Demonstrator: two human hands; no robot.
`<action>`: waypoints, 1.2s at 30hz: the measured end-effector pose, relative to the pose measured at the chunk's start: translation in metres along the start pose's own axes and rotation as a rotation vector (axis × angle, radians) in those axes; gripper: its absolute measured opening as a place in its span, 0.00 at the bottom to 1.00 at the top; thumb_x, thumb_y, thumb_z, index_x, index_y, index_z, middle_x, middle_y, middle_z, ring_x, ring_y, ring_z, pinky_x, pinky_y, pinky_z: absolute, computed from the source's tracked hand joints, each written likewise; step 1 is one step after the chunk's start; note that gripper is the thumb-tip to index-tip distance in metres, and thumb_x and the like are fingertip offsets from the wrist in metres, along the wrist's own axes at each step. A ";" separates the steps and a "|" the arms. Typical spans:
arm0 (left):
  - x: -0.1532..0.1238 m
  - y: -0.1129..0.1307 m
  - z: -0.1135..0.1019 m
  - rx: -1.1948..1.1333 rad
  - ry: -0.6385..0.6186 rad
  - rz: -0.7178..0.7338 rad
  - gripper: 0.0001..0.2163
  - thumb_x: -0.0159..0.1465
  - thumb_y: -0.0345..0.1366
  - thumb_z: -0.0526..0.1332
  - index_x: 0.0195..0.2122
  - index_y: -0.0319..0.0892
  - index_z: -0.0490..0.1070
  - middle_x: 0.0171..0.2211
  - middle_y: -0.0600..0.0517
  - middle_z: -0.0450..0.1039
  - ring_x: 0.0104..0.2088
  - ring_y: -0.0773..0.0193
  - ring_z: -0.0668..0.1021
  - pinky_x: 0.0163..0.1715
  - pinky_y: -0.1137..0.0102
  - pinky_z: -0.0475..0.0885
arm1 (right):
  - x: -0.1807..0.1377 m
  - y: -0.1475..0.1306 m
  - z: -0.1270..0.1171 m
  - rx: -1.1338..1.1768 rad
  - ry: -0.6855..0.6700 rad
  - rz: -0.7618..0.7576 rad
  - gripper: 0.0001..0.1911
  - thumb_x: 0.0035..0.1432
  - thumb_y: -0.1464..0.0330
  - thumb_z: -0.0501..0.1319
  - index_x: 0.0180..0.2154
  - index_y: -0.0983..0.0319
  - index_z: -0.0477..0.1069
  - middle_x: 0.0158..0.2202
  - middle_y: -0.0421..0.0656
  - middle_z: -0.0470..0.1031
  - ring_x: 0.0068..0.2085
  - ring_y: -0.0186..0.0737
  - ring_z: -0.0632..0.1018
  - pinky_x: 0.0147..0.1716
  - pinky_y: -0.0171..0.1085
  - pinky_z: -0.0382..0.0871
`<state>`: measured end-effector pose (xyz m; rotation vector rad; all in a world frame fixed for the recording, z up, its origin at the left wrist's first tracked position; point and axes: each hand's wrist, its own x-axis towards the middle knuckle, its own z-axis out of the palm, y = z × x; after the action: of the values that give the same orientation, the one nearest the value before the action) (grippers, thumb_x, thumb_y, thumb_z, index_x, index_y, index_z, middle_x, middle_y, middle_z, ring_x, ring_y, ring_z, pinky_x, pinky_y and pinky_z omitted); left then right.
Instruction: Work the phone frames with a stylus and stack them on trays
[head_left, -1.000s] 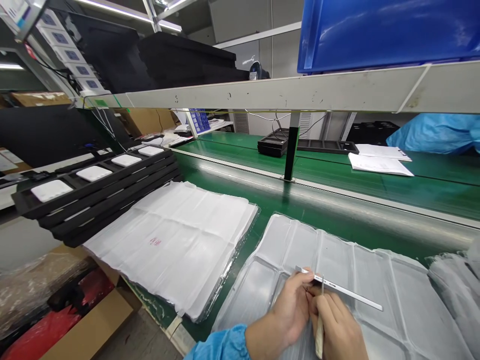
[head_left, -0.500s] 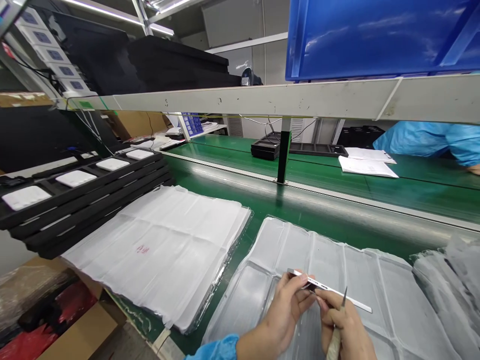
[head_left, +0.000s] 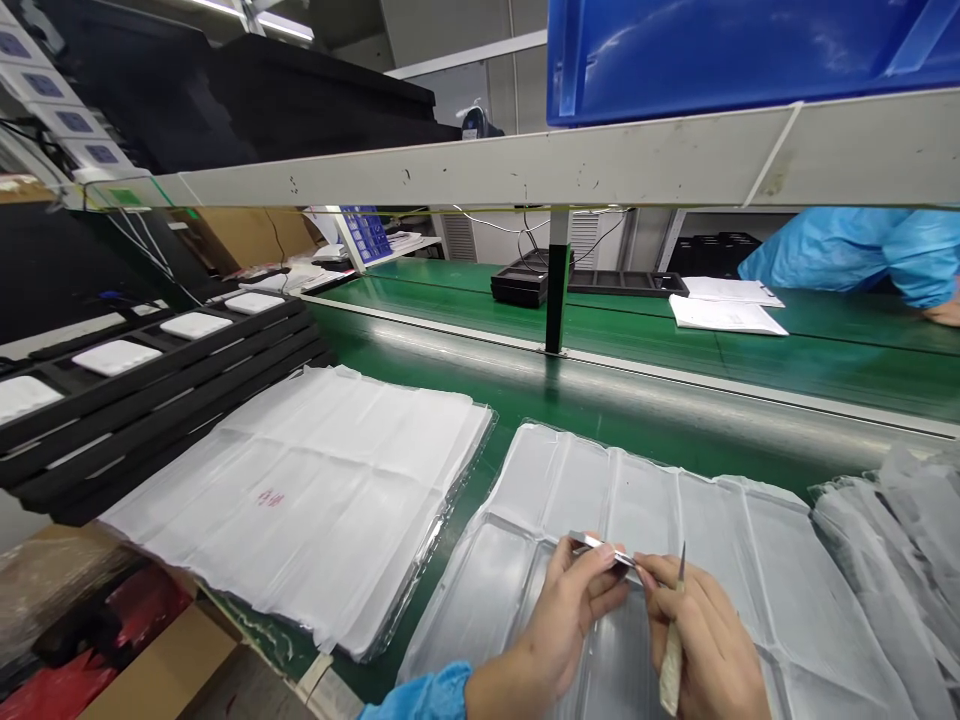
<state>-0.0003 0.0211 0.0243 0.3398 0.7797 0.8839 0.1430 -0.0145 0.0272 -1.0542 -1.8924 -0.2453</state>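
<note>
From my remote view, the left hand [head_left: 562, 625] pinches a slim silver metal strip [head_left: 604, 547], its fingers closed firmly around one end. The right hand [head_left: 705, 640] is closed around a pale-handled pointed tool [head_left: 672, 665], with the fine steel tip standing upright just beside the strip. I cannot tell whether those fingers also touch the strip. Holding the strip up like this seems to keep it off the surfaces below and leave its edge open to the tip. Directly under the fingers lies a clear, ribbed, moulded plastic tray [head_left: 795, 570]. To the left of the fingers sits a stack of soft white tissue sheets [head_left: 300, 500], with black foam trays [head_left: 172, 400] holding smooth white pads [head_left: 116, 357] beyond it. Ahead of the fingers runs the glossy green table [head_left: 825, 385].
</note>
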 end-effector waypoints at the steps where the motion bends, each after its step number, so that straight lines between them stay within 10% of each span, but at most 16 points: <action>1: 0.000 0.000 0.000 0.007 -0.005 0.003 0.35 0.47 0.51 0.80 0.44 0.40 0.62 0.47 0.43 0.77 0.49 0.54 0.80 0.59 0.57 0.70 | 0.002 -0.001 0.000 -0.003 0.008 -0.006 0.08 0.76 0.81 0.53 0.42 0.66 0.66 0.50 0.52 0.74 0.50 0.44 0.76 0.46 0.39 0.70; 36: -0.007 -0.004 0.002 0.054 0.025 0.061 0.41 0.46 0.55 0.81 0.50 0.38 0.62 0.55 0.38 0.74 0.56 0.46 0.78 0.59 0.55 0.74 | 0.006 -0.009 -0.006 -0.028 0.030 -0.059 0.05 0.75 0.82 0.57 0.44 0.71 0.69 0.50 0.55 0.75 0.52 0.47 0.76 0.48 0.42 0.71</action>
<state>0.0005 0.0126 0.0266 0.4027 0.8212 0.9263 0.1390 -0.0196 0.0379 -1.0087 -1.8999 -0.3210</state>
